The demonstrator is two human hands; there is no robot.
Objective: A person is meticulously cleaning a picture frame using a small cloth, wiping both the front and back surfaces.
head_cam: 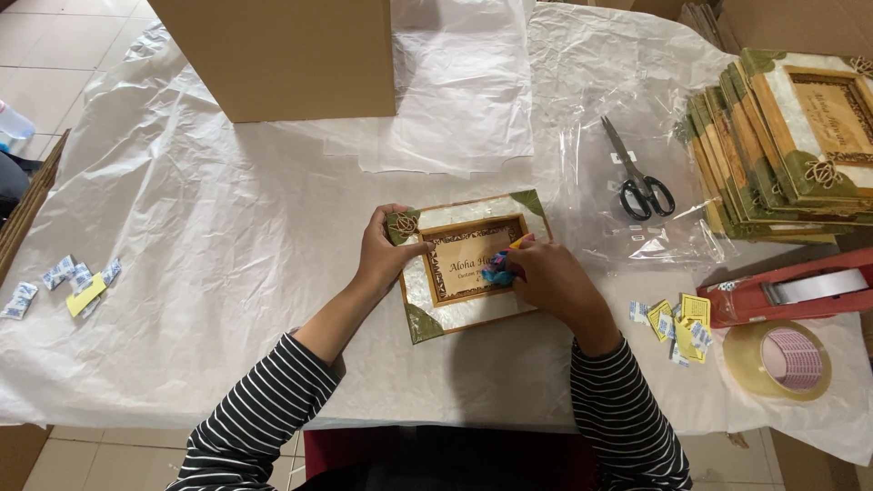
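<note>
A: While both striped sleeves come up from the near edge, what do the hands do?

B: Left hand (384, 250) grips the picture frame (464, 264) at its left edge, thumb on the front, fingers curled round the side. Right hand (550, 282) is closed on a small blue & pink cloth (498, 269), w/ a bit of yellow showing, pressed on the frame's glass.

A: Where's the frame?

B: Flat on the white paper (209, 255) that covers the tabletop, in the middle, near the person. It's wood w/ a pale shiny border & green leaf corners, tilted a little.

A: What's next to it?

B: Right side, near: a roll of clear tape (778, 361), & a red tape holder (791, 291) just behind it. Little yellow & white packets (677, 323) lie between the right hand & the tape. Left side, well apart: more small white packets (64, 282) w/ one yellow one.

A: And farther back?

B: Black-handled scissors (637, 177) on a clear plastic sheet (627, 200), right of the frame. Past them, at the right edge, a stack of frames (782, 145) of the same kind, leaning like a fan. At the far side a big brown cardboard box (273, 55) stands on the paper, w/ thin white plastic bags (455, 91) lying beside it. More cardboard (27, 209) is at the far left edge, off the tabletop.
</note>
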